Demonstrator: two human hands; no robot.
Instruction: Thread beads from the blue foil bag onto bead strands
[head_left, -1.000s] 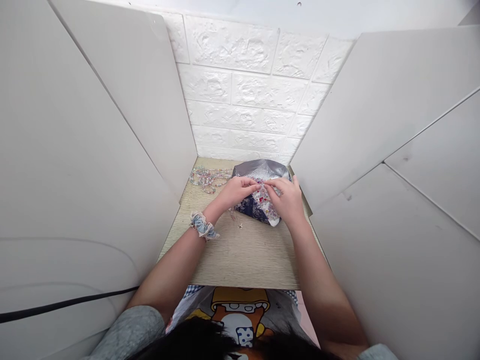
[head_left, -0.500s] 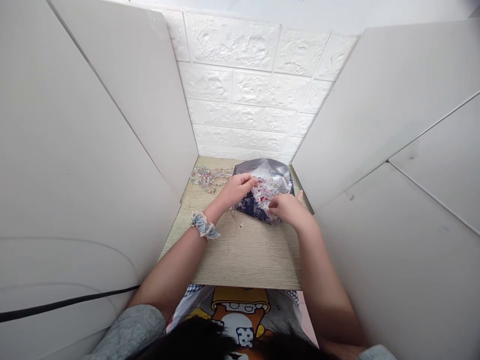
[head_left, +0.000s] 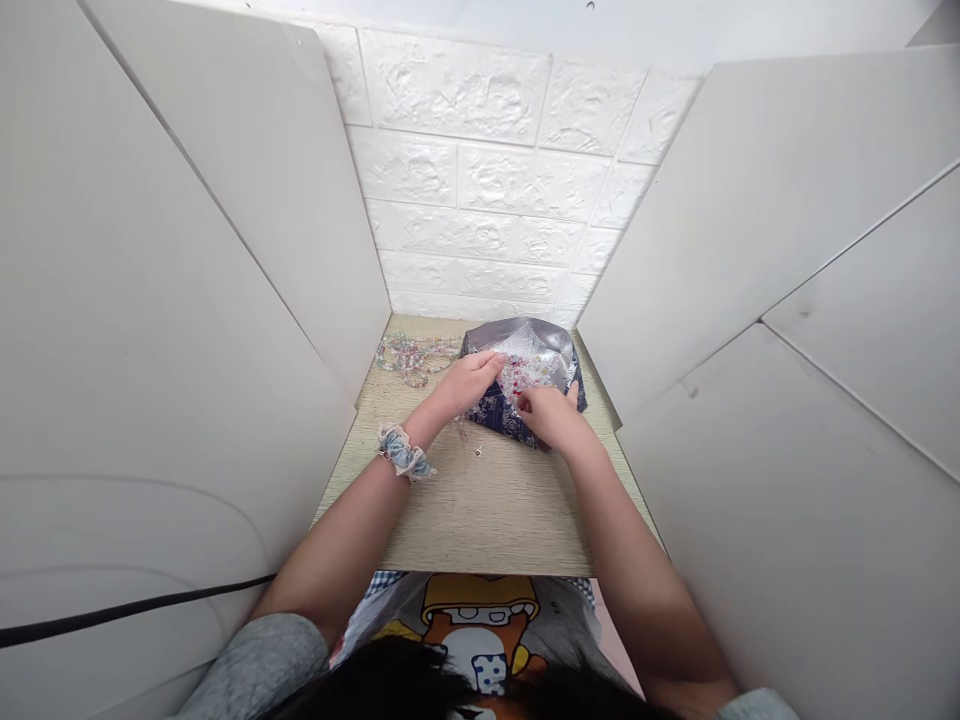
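An open pouch (head_left: 491,412), dark blue patterned outside and silver inside, lies at the far end of the wooden top. Small loose beads (head_left: 525,372), clear, pink and red, fill its mouth. My left hand (head_left: 472,382) is over the pouch's left side, thumb and fingers pinched together at the beads. Whatever sits between those fingertips is too small to make out. At the pouch's front right, my right hand (head_left: 553,414) has its thumb and forefinger curled together close to the beads, with another finger raised. Its fingertips are partly hidden.
Strings of coloured beads (head_left: 412,358) lie to the left of the pouch. A tiny object (head_left: 478,451) rests on the wooden top (head_left: 480,520) in front. Pale panels (head_left: 697,240) close in both sides, and a white brick-pattern wall (head_left: 487,180) stands behind.
My right hand has moved left and slightly inward over the beads. My left hand stays pinched at the pouch's left side, a little further left. The view has shifted slightly.
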